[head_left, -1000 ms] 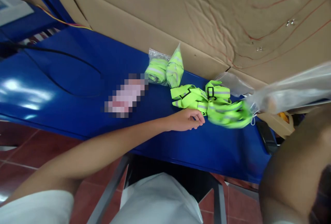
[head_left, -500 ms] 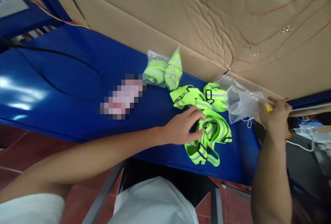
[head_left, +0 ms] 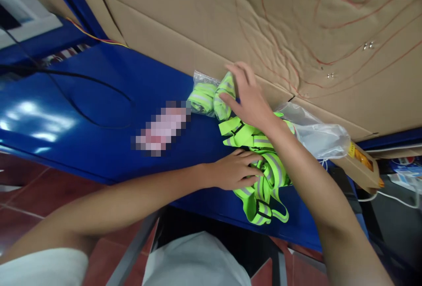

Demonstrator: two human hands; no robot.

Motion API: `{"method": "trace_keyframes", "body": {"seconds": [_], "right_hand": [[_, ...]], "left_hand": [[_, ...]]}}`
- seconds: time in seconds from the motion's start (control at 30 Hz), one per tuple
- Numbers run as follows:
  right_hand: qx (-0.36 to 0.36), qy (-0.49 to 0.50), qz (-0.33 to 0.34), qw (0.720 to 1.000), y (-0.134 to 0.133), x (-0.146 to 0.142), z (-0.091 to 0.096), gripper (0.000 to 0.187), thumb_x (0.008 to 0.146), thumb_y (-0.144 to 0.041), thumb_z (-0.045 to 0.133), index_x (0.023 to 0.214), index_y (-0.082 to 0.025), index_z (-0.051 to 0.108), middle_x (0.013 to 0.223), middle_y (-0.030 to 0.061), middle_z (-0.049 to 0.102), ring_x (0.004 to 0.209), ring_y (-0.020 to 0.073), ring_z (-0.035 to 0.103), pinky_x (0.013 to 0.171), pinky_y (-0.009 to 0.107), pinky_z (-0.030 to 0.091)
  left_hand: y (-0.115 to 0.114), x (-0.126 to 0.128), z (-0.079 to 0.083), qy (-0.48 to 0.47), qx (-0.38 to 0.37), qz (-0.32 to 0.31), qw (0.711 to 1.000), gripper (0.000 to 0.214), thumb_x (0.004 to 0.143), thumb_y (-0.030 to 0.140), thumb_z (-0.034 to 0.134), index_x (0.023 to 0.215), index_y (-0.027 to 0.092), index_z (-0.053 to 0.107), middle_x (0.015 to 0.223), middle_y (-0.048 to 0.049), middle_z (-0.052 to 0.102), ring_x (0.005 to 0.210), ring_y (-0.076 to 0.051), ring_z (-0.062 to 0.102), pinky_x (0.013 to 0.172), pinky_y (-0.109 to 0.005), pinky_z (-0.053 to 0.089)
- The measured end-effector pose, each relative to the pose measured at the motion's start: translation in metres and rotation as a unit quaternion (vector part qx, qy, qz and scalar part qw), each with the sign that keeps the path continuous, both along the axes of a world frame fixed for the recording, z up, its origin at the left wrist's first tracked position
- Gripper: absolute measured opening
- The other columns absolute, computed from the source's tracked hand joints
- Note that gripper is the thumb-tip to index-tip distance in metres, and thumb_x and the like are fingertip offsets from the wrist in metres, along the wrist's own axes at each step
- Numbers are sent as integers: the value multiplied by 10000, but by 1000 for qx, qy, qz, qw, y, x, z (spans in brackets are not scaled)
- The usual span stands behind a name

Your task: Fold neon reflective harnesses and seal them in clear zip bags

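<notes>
Both spread wide, left grip (head_left: 232,171) over loose straps (head_left: 276,169), right grip (head_left: 249,101) at a bagged roll (head_left: 222,107), probably light, soft, slick, best squeezed mid-bag!

Across the top of the frame, a cardboard panel (head_left: 184,22) stands behind the table (head_left: 199,141). On the table, two bagged strap bundles (head_left: 201,97) sit side by side near mid-frame, with loose reflective straps (head_left: 275,169) heaped below and to their right. Farther right come a plastic bag (head_left: 325,141), then a carton (head_left: 356,174).

Pink item (head_left: 163,128) pixelated, green straps (head_left: 276,170) partly hidden
</notes>
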State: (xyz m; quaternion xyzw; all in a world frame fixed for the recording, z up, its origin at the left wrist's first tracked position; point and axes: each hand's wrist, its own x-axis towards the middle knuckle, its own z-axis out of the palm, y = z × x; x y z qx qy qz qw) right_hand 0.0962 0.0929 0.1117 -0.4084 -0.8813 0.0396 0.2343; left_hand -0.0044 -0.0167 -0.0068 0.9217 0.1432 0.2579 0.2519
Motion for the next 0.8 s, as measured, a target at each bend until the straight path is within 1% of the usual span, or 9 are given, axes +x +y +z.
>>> {"method": "trace_keyframes", "body": {"seconds": [0.1, 0.2, 0.3, 0.4, 0.47, 0.57, 0.63, 0.7, 0.8], "right_hand": [[7, -2, -30, 1000, 35, -33, -12, 690, 1018, -542, 520, 1573, -195, 304, 1635, 174, 283, 1513, 373, 358, 1244, 556, 313], [-20, -1, -31, 999, 58, -48, -32, 774, 975, -679, 517, 1579, -252, 289, 1651, 158, 255, 1505, 447, 330, 1197, 693, 295], [-39, -21, -13, 999, 68, -51, -53, 801, 927, -730, 559, 1532, -235, 382, 1646, 161, 273, 1512, 509, 254, 1154, 813, 203], [-41, -45, -24, 998, 71, -46, -63, 637, 923, -582, 662, 1416, -204, 521, 1627, 175, 307, 1513, 503, 238, 1154, 808, 219], [-42, -42, -56, 997, 72, -40, -62, 494, 905, -388, 717, 1331, -181, 579, 1561, 187, 384, 1463, 459, 349, 1159, 741, 311], [-18, -3, -94, 995, 71, -28, -48, 351, 872, -194, 707, 1211, -176, 618, 1383, 161, 525, 1307, 336, 531, 1157, 586, 423], [47, 35, -91, 994, 59, -17, -29, 302, 896, -213, 691, 1186, -205, 608, 1337, 138, 547, 1281, 295, 538, 1155, 550, 439], [150, 74, -63, 984, 32, -5, -4, 294, 937, -286, 674, 1214, -237, 590, 1373, 133, 520, 1348, 304, 475, 1168, 573, 417], [257, 97, -38, 961, -35, 20, 31, 357, 968, -247, 629, 1318, -262, 561, 1475, 141, 403, 1444, 372, 380, 1190, 646, 353]], "left_hand": [[1, -1, -2, 8, 13, 2, 1000, 320, 1044, 315, 485, 1237, 223, 724, 1420, -159, 579, 1332, -315, 552, 1117, -448, 381], [1, -1, -3, 18, 31, -1, 999, 329, 1051, 312, 465, 1247, 217, 711, 1423, -151, 581, 1333, -297, 547, 1111, -438, 379], [1, -2, -2, 13, 39, -4, 999, 337, 1054, 310, 453, 1247, 199, 706, 1421, -158, 585, 1325, -301, 551, 1080, -441, 400], [1, -2, -3, 8, 39, -1, 999, 347, 1053, 311, 449, 1256, 192, 703, 1416, -159, 589, 1320, -311, 560, 1071, -446, 407], [2, -2, -3, 9, 41, -2, 999, 350, 1053, 308, 444, 1257, 191, 704, 1412, -158, 592, 1315, -309, 563, 1075, -448, 402], [2, -2, -4, 18, 45, 0, 999, 336, 1047, 295, 455, 1253, 197, 702, 1424, -152, 584, 1308, -295, 562, 1062, -432, 403], [1, -1, -3, 25, 49, 5, 998, 316, 1037, 288, 479, 1244, 202, 703, 1436, -146, 574, 1297, -286, 563, 1043, -416, 409], [-2, -1, 2, 22, 56, 19, 998, 290, 1034, 285, 495, 1204, 194, 712, 1433, -145, 571, 1298, -294, 553, 1039, -418, 404], [-14, -2, 14, -32, 58, 48, 997, 313, 1063, 343, 470, 1180, 173, 705, 1372, -147, 597, 1242, -287, 571, 1030, -424, 393]]}}
